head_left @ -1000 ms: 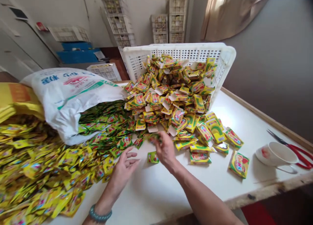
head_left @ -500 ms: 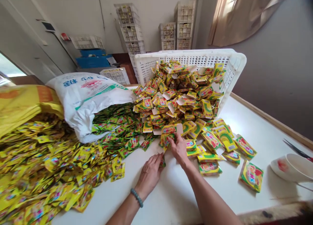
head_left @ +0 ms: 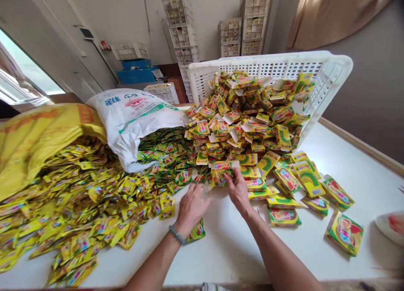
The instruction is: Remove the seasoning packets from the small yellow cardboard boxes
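My right hand (head_left: pixel 238 192) is closed on a small yellow-green carton (head_left: pixel 221 173), a white flap showing along its upper edge. To its left is my left hand (head_left: pixel 192 209), blurred at the fingertips, with thumb and fingers apart and nothing seen in them. Beside the left wrist, a green sachet (head_left: pixel 197 231) lies on the white table (head_left: pixel 227 249). Green sachets (head_left: pixel 167 150) are heaped beyond the left hand, and yellow sachets (head_left: pixel 104 198) spread across the left. More cartons (head_left: pixel 287 177) lie scattered to the right of my right hand.
A white plastic crate (head_left: pixel 331 84) lies tipped at the back, small cartons spilling from it. A white sack (head_left: pixel 139 110) and a yellow sack (head_left: pixel 41 135) lie open at left. At the right edge is part of a white bowl (head_left: pixel 391 225). Stacked crates (head_left: pixel 183 34) stand behind.
My left hand has come off the green sachet, which now lies by the wrist, and sits slightly farther left. My right hand still holds the carton. The whole view has shifted left.
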{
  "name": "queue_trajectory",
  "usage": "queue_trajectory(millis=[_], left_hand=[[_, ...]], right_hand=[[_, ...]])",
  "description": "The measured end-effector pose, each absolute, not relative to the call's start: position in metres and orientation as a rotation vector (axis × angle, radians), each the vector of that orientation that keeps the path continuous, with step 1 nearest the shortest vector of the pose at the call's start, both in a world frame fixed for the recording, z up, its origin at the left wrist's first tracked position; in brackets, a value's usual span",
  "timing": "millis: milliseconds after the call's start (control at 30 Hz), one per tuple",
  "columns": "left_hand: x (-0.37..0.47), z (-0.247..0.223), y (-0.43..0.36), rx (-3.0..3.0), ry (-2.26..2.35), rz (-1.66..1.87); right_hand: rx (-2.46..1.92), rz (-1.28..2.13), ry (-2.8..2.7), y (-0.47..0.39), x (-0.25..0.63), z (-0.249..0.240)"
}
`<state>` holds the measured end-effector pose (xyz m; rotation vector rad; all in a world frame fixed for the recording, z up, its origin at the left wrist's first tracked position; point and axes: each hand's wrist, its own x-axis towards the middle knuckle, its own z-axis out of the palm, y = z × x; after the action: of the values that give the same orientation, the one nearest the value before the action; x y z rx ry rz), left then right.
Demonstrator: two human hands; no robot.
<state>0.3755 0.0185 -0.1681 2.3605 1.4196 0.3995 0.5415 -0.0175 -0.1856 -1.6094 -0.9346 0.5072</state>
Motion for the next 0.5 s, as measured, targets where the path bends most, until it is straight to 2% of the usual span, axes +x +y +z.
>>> queue_trajectory(millis=[167, 367, 500], left_hand=[[0.394, -0.185, 0.035, 2.334, 1.349, 0.507], [0.314, -0.198, 0.056, 2.104, 1.394, 0.734], [0.282, -0.201, 0.059, 1.803, 1.643, 0.805]], right_hand=[[-1.567, 0.537, -0.926, -0.016, 0.552, -0.186], [-1.511, 0.559, -1.032, -0.018, 0.544, -0.185], [-1.624, 0.56, -1.248, -0.021, 0.525, -0.192]])
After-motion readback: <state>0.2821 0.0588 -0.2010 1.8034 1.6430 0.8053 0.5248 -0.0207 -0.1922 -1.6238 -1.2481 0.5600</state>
